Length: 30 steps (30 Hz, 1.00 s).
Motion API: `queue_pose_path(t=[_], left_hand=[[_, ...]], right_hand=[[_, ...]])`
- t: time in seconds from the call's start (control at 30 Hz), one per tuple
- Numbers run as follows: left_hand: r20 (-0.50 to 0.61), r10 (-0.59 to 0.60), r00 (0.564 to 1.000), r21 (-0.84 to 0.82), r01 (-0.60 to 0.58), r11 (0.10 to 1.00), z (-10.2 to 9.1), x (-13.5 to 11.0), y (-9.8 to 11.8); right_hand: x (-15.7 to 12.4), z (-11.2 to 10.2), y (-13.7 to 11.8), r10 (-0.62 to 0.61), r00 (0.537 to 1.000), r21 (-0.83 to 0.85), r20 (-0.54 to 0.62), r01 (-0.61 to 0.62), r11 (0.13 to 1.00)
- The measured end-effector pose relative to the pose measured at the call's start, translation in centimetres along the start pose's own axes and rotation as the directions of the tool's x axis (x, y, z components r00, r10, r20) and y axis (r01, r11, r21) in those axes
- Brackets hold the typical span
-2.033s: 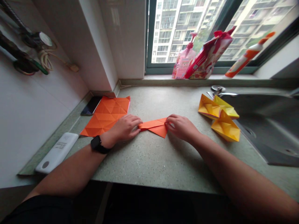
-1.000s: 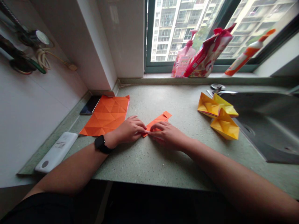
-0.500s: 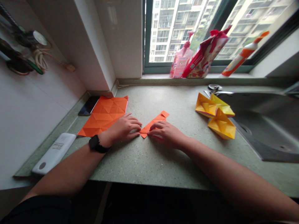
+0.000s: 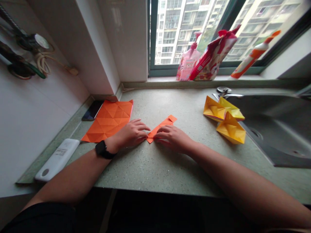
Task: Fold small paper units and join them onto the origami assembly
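Note:
A folded orange paper strip lies slantwise on the counter, with small flaps turned over at both ends. My left hand, a black watch on its wrist, has its thumb and fingertips closed at the strip's near left end. Curled over the strip's lower half, my right hand pins it with thumb and fingers, hiding part of it. To the left, partly under my left hand, a larger orange sheet lies flat, marked with a grid of creases.
Three yellow folded paper shapes stand by the steel sink on the right. A phone and a white power bank lie on the left. A pink pump bottle, a red bag and an orange-white bottle line the windowsill.
My left hand has shifted slightly right along with the strip's near end. My right hand stays almost in place on the strip.

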State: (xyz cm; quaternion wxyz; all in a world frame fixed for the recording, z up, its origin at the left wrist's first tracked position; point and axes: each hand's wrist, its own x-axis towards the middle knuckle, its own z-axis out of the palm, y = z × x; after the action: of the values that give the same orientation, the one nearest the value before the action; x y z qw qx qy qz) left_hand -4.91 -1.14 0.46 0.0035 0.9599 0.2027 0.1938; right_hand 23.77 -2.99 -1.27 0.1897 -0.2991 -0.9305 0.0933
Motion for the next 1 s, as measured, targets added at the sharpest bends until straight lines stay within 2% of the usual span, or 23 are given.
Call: queue_pose_path(t=[0.23, 0.4, 0.53, 0.63, 0.7, 0.77, 0.83, 0.93, 1.0], left_hand=[[-0.039, -0.075, 0.996, -0.023, 0.075, 0.997, 0.3, 0.4, 0.7], [-0.078, -0.167, 0.983, -0.136, 0.155, 0.978, -0.2, 0.6, 1.4], [-0.148, -0.150, 0.978, -0.224, 0.115, 0.968, -0.8, 0.8, 1.8], [-0.192, -0.122, 0.974, -0.225, 0.078, 0.971, -1.0, 1.0, 2.2], [-0.242, -0.157, 0.958, -0.234, 0.100, 0.967, -1.0, 1.1, 2.6], [-0.310, -0.260, 0.915, -0.290, 0.169, 0.942, -0.9, 1.2, 2.9], [-0.363, -0.427, 0.828, -0.412, 0.268, 0.871, -0.8, 1.2, 3.0], [-0.287, -0.688, 0.666, -0.689, 0.355, 0.632, -0.4, 1.1, 2.3], [-0.176, -0.782, 0.598, -0.806, 0.368, 0.463, 0.0, 0.9, 1.6]], right_hand=[[0.1, 0.1, -0.2, 0.049, 0.999, -0.072, -0.022, -0.051, 0.996], [0.2, -0.2, -0.5, 0.040, 0.997, -0.196, -0.066, -0.052, 0.979], [0.1, -0.5, -0.6, -0.009, 0.978, -0.252, -0.210, -0.046, 0.967], [0.0, -1.1, -1.0, -0.103, 0.940, -0.279, -0.326, 0.009, 0.960], [0.0, -1.6, -1.4, -0.150, 0.911, -0.293, -0.385, 0.033, 0.956], [-0.2, -2.4, -2.0, -0.170, 0.875, -0.303, -0.454, 0.028, 0.953], [-0.3, -3.2, -2.4, -0.172, 0.826, -0.299, -0.536, 0.005, 0.954], [-0.5, -4.1, -2.6, -0.146, 0.746, -0.252, -0.649, -0.030, 0.967], [-0.5, -4.3, -2.5, -0.127, 0.708, -0.220, -0.695, -0.041, 0.975]])
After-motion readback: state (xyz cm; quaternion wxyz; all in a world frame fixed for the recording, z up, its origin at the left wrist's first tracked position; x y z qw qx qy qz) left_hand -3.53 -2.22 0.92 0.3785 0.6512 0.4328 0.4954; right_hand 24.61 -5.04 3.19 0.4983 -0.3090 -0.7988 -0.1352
